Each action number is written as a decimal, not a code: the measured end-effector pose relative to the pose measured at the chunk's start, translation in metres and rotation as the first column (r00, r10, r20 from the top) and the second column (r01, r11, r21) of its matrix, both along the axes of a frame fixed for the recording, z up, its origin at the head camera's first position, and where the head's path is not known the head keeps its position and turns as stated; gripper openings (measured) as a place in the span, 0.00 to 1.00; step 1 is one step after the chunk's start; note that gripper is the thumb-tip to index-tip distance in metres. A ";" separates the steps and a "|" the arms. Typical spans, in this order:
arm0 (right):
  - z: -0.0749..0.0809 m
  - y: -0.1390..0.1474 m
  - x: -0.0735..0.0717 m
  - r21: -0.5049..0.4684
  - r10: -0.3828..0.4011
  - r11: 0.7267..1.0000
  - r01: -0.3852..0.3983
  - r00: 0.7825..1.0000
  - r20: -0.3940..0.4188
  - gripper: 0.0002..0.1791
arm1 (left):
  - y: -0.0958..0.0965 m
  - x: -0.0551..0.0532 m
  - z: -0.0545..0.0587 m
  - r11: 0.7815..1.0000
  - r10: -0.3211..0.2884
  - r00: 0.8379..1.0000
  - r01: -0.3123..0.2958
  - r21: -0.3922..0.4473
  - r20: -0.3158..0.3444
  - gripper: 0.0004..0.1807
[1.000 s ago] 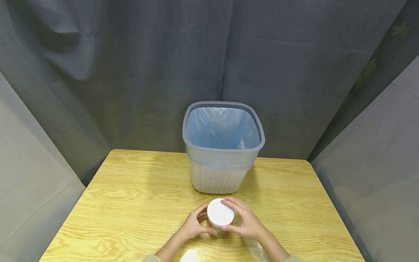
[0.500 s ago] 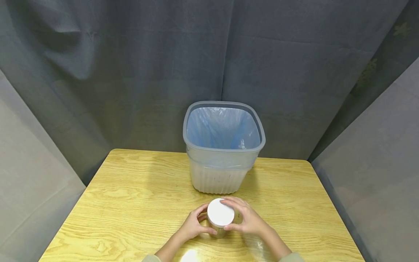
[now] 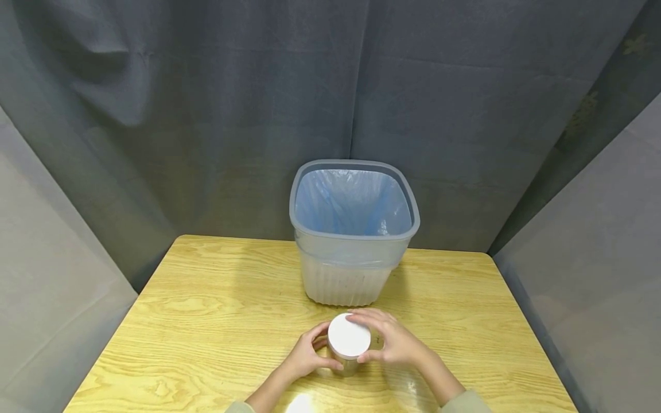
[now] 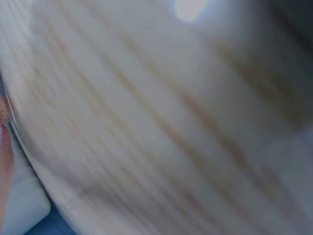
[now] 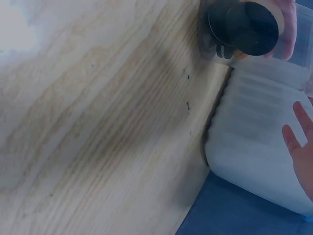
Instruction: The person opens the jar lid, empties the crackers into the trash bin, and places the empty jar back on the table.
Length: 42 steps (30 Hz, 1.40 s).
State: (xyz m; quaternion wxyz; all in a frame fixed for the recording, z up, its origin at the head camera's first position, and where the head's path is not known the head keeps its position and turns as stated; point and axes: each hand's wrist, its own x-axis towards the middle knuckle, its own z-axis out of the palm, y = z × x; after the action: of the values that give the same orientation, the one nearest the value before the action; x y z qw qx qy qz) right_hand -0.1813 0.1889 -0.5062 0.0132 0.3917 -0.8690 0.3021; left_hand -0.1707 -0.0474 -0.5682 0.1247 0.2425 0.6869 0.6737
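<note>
A jar with a white round lid [image 3: 349, 335] stands on the table at the front middle in the head view. Its clear or greenish body [image 3: 349, 367] shows just below the lid. My left hand [image 3: 306, 353] holds the jar from the left, thumb in front and fingers behind. From the right, my right hand [image 3: 392, 339] grips the lid, fingers over its far edge and thumb at the near right side. Part of a hand [image 5: 304, 156] appears at the right edge of the right wrist view. The left wrist view catches only a fingertip at its left edge.
Behind the jar stands a translucent waste bin [image 3: 346, 281] lined with a blue bag [image 3: 351, 201]. The wooden table [image 3: 206, 321] reaches back to a dark grey curtain [image 3: 232, 115]. Light grey panels [image 3: 594, 258] flank both sides.
My right hand and forearm have shifted slightly to the right, and the thumb has slid a little along the lid's near edge. The left hand stays in place around the jar.
</note>
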 end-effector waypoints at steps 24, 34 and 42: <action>0.015 0.002 -0.016 0.016 0.181 0.983 -0.184 0.979 0.091 0.43 | 0.001 -0.002 -0.006 1.000 -0.003 1.000 0.003 -0.006 0.024 0.46; 0.016 0.002 -0.016 0.015 0.186 0.982 -0.188 0.977 0.108 0.44 | 0.002 -0.008 -0.027 1.000 0.010 1.000 -0.009 -0.016 0.027 0.46; 0.014 0.003 -0.013 0.011 0.139 0.990 -0.141 0.987 0.083 0.42 | 0.000 -0.009 -0.029 1.000 0.003 1.000 -0.003 -0.006 0.031 0.45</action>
State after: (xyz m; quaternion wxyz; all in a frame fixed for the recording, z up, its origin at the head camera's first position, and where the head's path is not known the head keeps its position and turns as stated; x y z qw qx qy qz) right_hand -0.1939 0.1923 -0.4924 -0.0470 0.4392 -0.8417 0.3106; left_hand -0.1799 -0.0470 -0.5971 0.1349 0.2307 0.6874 0.6753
